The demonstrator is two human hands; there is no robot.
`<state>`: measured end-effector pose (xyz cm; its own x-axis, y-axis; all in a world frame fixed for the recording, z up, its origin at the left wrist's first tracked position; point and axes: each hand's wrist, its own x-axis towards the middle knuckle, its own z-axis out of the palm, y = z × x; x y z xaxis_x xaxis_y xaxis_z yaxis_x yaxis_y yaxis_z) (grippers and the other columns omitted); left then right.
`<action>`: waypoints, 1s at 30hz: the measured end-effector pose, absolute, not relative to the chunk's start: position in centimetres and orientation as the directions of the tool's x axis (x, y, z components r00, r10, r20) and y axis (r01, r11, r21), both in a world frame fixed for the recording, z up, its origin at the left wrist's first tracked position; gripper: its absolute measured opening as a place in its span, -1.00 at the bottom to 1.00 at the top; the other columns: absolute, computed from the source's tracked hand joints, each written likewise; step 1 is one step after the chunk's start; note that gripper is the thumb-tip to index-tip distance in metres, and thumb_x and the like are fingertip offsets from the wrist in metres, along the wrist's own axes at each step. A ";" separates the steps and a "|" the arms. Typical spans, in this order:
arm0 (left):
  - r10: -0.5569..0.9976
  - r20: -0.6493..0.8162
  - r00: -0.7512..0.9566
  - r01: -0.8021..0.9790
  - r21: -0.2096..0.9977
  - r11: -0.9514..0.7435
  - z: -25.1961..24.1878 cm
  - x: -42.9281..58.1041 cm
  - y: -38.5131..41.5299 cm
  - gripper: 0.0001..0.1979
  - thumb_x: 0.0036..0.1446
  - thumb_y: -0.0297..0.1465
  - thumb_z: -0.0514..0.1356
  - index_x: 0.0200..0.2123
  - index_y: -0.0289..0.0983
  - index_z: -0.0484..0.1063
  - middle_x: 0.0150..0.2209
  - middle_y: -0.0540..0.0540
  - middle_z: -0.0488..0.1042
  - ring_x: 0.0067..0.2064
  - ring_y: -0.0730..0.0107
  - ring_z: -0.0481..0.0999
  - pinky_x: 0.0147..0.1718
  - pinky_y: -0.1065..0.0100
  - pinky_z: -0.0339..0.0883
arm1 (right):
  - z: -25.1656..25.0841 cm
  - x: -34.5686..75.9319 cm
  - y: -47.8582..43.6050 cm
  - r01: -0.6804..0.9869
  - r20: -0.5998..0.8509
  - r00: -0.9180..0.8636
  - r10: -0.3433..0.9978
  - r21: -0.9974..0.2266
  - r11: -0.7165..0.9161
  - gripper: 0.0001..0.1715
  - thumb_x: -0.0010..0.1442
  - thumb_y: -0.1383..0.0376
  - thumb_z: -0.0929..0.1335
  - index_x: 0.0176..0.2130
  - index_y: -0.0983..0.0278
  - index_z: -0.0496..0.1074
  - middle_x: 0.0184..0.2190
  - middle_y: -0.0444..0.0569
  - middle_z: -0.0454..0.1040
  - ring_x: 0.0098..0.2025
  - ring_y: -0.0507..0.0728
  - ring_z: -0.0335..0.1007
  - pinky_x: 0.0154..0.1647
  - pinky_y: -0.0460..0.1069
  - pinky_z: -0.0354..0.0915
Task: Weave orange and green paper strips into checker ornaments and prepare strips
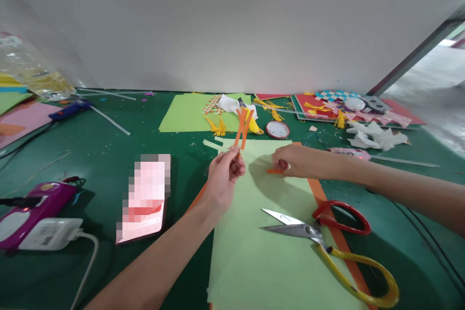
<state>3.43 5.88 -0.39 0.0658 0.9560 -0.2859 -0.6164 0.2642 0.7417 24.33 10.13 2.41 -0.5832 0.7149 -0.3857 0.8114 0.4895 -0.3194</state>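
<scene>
My left hand [225,174] is closed in a pinch on several orange paper strips [242,128], which it holds upright above a light green sheet of paper [261,247]. My right hand [296,161] lies on that sheet with its fingers closed on a short orange paper strip [275,171]. Open scissors [329,237] with one red and one yellow handle rest on the green sheet, nearer to me than the right hand. An orange sheet [319,193] shows under the green one.
A phone [145,198] lies left of the green sheet. At far left sit a purple device [34,203], a white charger [51,233] and a blue glue gun [70,109]. At the back lie green paper [181,114], yellow tassels [218,128], a round lid [278,130] and woven paper pieces [336,97].
</scene>
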 end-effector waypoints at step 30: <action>0.973 -0.222 0.069 -0.471 0.852 0.228 -0.3 3.6 5.6 -0.77 0.01 -0.30 0.32 -0.51 -0.31 0.39 -0.55 0.00 0.44 -0.55 0.56 0.38 -0.53 0.49 0.23 | 5.9 28.0 16.8 0.938 -0.214 -0.226 0.950 -0.311 0.153 -0.56 0.17 0.21 0.24 -0.15 0.50 0.47 -0.31 0.13 0.53 -0.30 0.08 0.41 -0.37 -0.07 0.17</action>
<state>3.56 5.60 -0.32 0.0693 0.9727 -0.2216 -0.4710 0.2277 0.8522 28.01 16.79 5.85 -0.2259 0.9503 -0.2143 0.9380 0.1529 -0.3110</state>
